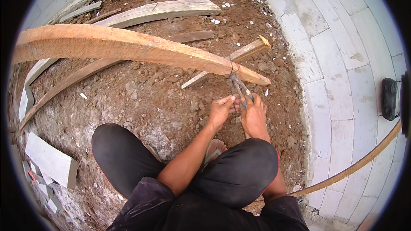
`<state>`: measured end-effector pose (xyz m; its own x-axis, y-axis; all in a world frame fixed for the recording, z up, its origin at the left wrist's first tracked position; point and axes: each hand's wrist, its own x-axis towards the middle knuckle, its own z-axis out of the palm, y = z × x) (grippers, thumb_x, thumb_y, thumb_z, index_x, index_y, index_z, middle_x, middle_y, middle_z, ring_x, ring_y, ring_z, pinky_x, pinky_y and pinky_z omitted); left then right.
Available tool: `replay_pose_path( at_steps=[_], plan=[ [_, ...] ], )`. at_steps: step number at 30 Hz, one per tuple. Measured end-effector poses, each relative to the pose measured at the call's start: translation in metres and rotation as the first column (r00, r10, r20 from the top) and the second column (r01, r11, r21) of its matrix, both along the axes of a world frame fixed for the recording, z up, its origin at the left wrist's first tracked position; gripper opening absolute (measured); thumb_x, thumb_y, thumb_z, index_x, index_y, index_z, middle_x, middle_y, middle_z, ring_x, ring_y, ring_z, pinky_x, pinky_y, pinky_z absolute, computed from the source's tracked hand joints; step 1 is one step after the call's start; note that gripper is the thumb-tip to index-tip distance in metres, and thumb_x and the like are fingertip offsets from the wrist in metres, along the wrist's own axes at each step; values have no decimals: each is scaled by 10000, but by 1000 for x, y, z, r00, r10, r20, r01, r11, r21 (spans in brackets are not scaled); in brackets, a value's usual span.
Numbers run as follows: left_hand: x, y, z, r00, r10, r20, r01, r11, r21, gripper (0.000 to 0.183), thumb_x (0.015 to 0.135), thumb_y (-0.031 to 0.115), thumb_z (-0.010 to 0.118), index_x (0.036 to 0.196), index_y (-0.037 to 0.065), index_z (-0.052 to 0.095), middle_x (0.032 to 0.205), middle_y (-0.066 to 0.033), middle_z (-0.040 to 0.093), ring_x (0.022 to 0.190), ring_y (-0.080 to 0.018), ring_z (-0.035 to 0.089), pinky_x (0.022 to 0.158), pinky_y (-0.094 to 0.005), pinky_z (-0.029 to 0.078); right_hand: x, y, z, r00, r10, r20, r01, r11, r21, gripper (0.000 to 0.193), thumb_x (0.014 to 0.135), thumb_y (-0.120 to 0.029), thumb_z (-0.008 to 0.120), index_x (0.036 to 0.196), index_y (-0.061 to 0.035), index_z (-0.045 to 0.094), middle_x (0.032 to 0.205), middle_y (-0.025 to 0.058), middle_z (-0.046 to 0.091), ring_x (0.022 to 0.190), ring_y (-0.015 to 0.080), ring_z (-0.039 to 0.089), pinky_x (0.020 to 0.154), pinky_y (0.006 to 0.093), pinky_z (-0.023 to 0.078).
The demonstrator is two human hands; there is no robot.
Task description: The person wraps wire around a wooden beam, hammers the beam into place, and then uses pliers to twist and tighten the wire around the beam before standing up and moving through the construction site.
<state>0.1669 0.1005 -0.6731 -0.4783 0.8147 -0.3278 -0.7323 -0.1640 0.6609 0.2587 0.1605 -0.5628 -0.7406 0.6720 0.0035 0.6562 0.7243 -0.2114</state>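
A wall of pale grey blocks [334, 60] curves up along the right, beside rough brown soil [150, 90] strewn with clods and white chips. A long, fresh-cut timber beam [120, 39] spans from the left edge to the centre, its narrow end just beyond the hands, and a shorter wooden piece [252, 49] crosses beneath it. The person sits low between bent knees, the left forearm reaching up between them, the right one partly hidden behind the right knee. The right hand [255, 114], knuckles up, is wrapped around the handles of metal pincers [247, 90] — their head at the beam's lower edge. The left hand [221, 110] is close beside it, fingers curled and thumb near the fingertips — whether it grips anything, I cannot tell. Dark wire [231, 61] loops around the beam above the pincers.
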Motion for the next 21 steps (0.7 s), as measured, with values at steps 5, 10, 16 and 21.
replay_pose_path(
  at_steps=[5, 10, 16, 21],
  plan=[
    [1, -2, 5, 1000, -18, -8, 18, 1000, -10, 362, 993, 260, 612, 1209, -28, 650, 1025, -73, 697, 868, -160, 656, 819, -311, 569, -1, 3, 1, 993, 7, 115, -6, 1000, -6, 364, 829, -19, 570, 1174, 84, 516, 1342, 284, 428, 1256, 445, 441, 978, 556, 417],
    [-8, -3, 7, 979, -145, -142, 141, 989, -33, 454, 997, 335, 593, 1256, -37, 613, 1110, -101, 684, 993, -205, 650, 869, -359, 558, 12, 20, -12, 999, 49, -10, -50, 988, -147, 270, 861, -3, 553, 1122, 35, 493, 1060, 223, 590, 939, 417, 606, 808, 511, 510],
    [-34, 10, 30, 923, -320, -213, 311, 948, -75, 730, 962, 544, 555, 1402, -28, 456, 1321, -164, 568, 1211, -256, 553, 1010, -420, 471, 35, 59, -26, 903, -366, -225, -131, 263, -956, 246, 982, -121, 554, 1199, -25, 491, 880, 107, 655, 742, 188, 664, 633, 357, 545],
    [-16, 14, 37, 933, -332, -138, 332, 943, -19, 875, 959, 635, 480, 1479, -48, 308, 1435, -212, 444, 1335, -288, 449, 1071, -428, 423, 30, 56, -12, 967, -162, -198, -55, 624, -780, 281, 994, -154, 554, 1239, -19, 520, 929, 98, 678, 768, 154, 681, 648, 332, 549]
  ],
)
